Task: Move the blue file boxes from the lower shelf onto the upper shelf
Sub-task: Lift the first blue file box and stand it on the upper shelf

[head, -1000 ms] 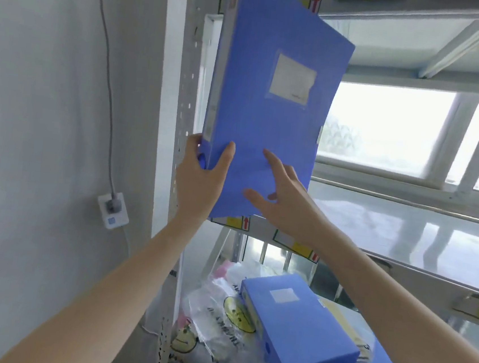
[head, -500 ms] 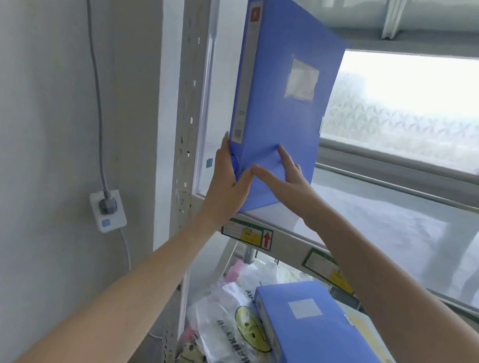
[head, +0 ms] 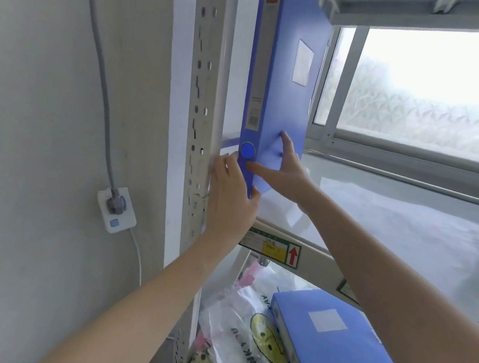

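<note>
A blue file box stands upright on the white upper shelf, close to the shelf's left post, its spine with a round blue finger hole facing me. My left hand holds the box's lower spine corner, thumb under its bottom edge. My right hand lies flat against its right face, fingers spread. A second blue file box lies flat on the lower shelf, partly hidden by my right forearm.
The perforated metal post stands just left of the box. Plastic bags with smiley faces lie on the lower shelf. A window is behind the upper shelf. A wall socket with a grey cable is at the left.
The box has gone from tilted in the air to upright on the upper shelf, nearer the left post. Both hands moved with it and stayed on its lower part.
</note>
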